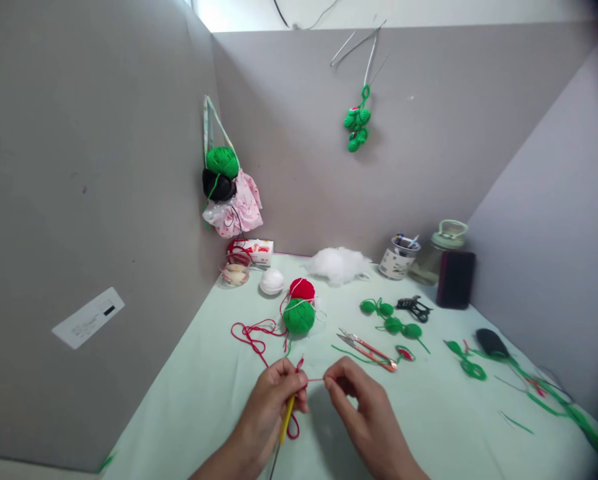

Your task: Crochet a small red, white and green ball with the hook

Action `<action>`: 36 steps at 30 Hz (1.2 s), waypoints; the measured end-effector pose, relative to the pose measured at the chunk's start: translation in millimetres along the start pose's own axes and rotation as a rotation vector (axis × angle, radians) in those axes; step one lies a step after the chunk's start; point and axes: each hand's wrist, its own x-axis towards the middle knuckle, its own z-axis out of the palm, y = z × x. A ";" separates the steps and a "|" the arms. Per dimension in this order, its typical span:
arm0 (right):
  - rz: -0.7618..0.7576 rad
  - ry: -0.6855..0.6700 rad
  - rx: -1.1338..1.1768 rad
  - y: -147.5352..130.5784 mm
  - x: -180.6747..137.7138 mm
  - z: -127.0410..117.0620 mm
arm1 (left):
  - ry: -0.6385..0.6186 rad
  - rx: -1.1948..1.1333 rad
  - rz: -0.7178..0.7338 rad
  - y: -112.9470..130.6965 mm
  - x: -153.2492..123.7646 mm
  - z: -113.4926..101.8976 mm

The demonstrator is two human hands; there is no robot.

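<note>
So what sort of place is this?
Probably a yarn-craft workspace at a table enclosed by grey partitions. Red yarn stretches between the left hand and right hand, with a green yarn ball and orange-handled snips beyond.

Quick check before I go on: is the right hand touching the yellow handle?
Apart. The head view shows pale tablecloth between the right hand and the yellow handle, which the left hand holds.

red yarn: matt, fibrous | snips: shiny, metal-bladed | yellow handle: smooth, probably plastic (slightly blurred)
</note>
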 end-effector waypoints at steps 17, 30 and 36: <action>0.359 -0.251 0.611 -4.1 5.9 2.8 | -0.043 0.073 -0.079 -11.9 2.3 -5.5; 0.157 0.104 -0.534 57.6 29.2 -61.9 | 0.071 -0.091 -0.069 3.1 5.6 -17.9; 0.113 0.082 -0.658 77.4 30.6 -60.0 | 0.110 -0.150 -0.088 4.9 1.3 -14.7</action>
